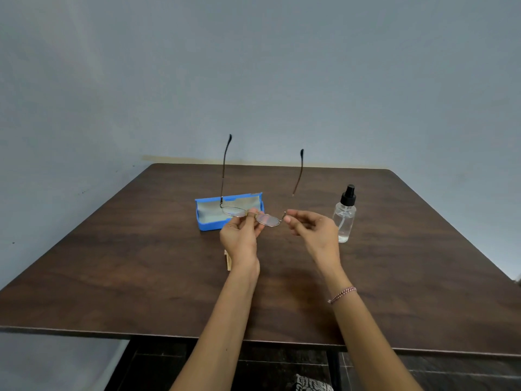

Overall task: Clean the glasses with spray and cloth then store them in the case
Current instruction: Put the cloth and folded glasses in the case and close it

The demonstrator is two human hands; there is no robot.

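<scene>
Fingers (249, 221) pinch the glasses (267, 220) at both ends.
I hold the bridge with my left hand (239, 238), the hinge with my right hand (315, 232).

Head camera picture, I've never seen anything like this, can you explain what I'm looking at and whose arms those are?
No machine here. One camera on a person's head looks down, so the arms are their own. The left hand and right hand pinch a pair of glasses above a brown table, side arms pointing up. Behind lies an open blue case; a clear spray bottle stands at the right. Something small and pale shows beside the left wrist; I cannot tell what.
</scene>
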